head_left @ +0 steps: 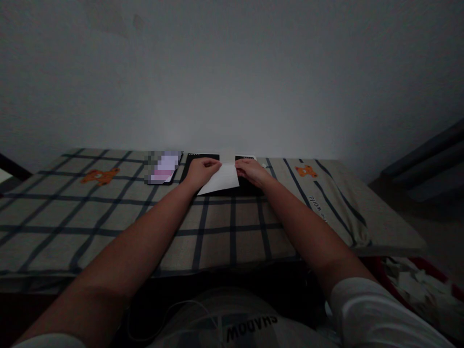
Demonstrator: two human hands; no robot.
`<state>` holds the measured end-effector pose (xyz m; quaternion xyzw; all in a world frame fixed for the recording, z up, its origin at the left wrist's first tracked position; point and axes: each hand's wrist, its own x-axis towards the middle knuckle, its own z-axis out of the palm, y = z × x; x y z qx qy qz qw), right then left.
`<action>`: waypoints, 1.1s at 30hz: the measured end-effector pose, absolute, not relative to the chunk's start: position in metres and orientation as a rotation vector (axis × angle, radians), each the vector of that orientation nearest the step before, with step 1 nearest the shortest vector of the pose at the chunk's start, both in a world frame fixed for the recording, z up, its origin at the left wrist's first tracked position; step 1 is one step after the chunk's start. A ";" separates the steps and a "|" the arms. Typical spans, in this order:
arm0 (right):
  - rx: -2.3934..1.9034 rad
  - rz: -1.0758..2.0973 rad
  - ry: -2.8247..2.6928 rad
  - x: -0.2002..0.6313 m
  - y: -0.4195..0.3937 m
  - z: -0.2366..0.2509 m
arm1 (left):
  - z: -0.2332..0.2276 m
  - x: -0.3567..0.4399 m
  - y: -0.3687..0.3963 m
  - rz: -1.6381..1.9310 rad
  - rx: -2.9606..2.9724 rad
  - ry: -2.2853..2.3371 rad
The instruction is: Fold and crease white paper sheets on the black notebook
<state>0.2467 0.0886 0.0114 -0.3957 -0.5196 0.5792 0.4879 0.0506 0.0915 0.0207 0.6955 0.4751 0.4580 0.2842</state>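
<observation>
A white sheet of paper (223, 178) lies on a black pad (203, 158) at the far middle of the table. My left hand (201, 171) pinches the paper's upper left edge. My right hand (251, 171) pinches its upper right edge. Both arms reach forward across the checked tablecloth (108, 212). The paper's top part seems folded toward me, though the dim light makes this hard to tell.
A phone with a lit screen (164, 167) lies left of the pad. The cloth has orange bear prints (98, 176). A grey wall rises behind the table. The table's right edge (391, 232) is bare, with crumpled white paper (413, 280) below it.
</observation>
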 end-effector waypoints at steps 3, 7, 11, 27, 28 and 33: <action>-0.994 1.400 -1.287 0.248 0.089 0.010 | 0.023 0.050 0.091 1.244 1.828 1.295; -1.048 1.318 -1.296 0.250 0.091 0.009 | 0.027 0.049 0.089 1.210 1.811 1.317; -1.097 1.236 -1.322 0.250 0.093 0.007 | 0.029 0.050 0.088 1.184 1.777 1.333; -1.026 1.358 -1.306 0.248 0.091 0.008 | 0.023 0.048 0.092 1.339 1.768 1.307; -1.037 1.336 -1.310 0.249 0.091 0.007 | 0.024 0.049 0.091 1.341 1.773 1.311; -1.109 1.168 -1.378 0.252 0.095 0.003 | 0.027 0.050 0.087 1.298 1.781 1.311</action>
